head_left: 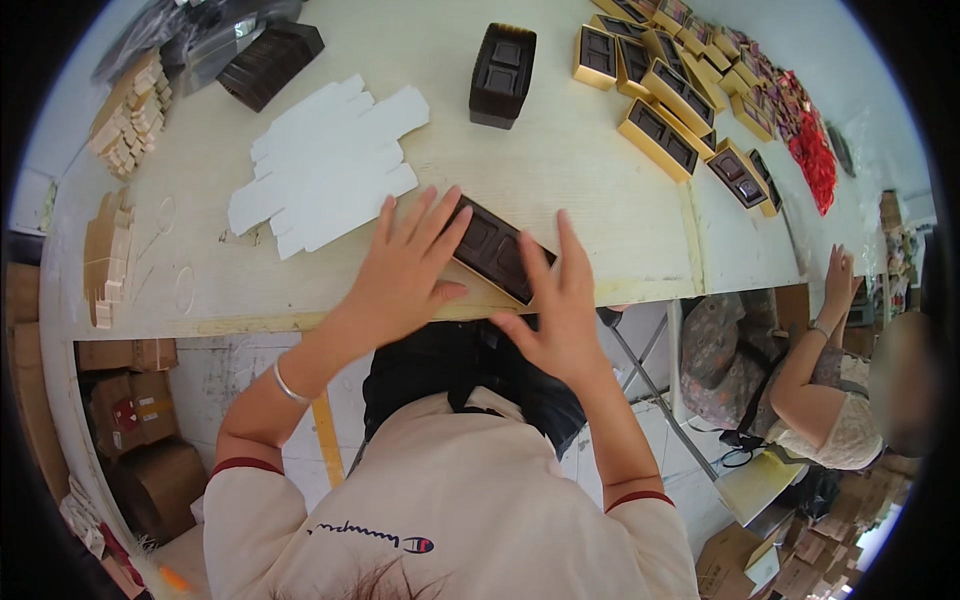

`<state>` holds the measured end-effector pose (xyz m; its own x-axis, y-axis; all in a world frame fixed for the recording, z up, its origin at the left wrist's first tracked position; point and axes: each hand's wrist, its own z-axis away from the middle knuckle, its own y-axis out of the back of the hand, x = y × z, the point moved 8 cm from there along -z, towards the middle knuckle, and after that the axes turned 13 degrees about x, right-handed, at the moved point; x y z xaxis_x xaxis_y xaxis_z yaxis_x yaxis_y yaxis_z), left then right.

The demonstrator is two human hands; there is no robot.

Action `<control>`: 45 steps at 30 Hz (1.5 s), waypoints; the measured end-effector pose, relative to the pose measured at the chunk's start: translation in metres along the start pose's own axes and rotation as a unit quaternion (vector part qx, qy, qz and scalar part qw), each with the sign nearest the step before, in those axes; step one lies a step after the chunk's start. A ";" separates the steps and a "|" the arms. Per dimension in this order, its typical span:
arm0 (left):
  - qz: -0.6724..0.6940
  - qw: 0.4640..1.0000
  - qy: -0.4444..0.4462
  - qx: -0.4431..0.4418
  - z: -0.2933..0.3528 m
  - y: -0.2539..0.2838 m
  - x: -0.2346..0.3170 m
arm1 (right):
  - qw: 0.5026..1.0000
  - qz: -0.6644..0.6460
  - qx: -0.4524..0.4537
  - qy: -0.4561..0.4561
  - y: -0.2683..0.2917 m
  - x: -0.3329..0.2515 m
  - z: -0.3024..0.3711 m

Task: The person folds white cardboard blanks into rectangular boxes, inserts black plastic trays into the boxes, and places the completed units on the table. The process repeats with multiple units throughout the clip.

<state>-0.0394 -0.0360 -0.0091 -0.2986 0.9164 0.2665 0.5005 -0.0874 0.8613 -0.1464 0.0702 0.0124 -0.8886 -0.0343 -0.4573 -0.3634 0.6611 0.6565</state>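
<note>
Near the table's front edge lies a dark brown plastic tray insert (490, 247) with square compartments, set at a slant; a thin pale edge shows along its near side. My left hand (405, 270) is at its left end, fingers stretched out and fingertips on the rim. At the right end is my right hand (562, 318), fingers apart, the index finger touching the tray. Neither hand wraps round it. Left of the tray is a pile of flat white card blanks (325, 165). Beyond it stands a stack of the same dark trays (502, 75).
Gold boxes with dark trays (658, 138) crowd the far right, near red ribbon-like material (812, 165). Another dark tray stack (270, 65) and folded gold card pieces (108, 255) lie on the left. At right, a seated co-worker's arm (815, 365) reaches to the table.
</note>
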 end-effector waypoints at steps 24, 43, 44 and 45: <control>0.012 0.980 0.196 0.041 0.026 0.093 -0.112 | 0.964 0.196 0.098 0.153 0.102 0.092 -0.171; 0.032 0.989 -0.007 0.146 0.017 0.019 0.035 | 0.993 0.028 0.007 0.117 0.005 -0.001 0.021; 0.055 0.992 -0.007 0.117 0.025 0.017 0.036 | 0.986 0.032 -0.004 0.163 0.009 -0.012 0.021; 0.077 0.993 -0.011 0.089 0.029 0.014 0.036 | 0.985 0.035 -0.012 0.167 0.007 -0.010 0.025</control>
<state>-0.0198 0.0069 0.0000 -0.1898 0.9061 0.3782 0.6759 -0.1589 0.7197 -0.1334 0.0939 0.0065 -0.9530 -0.2366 -0.1890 -0.3000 0.6535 0.6949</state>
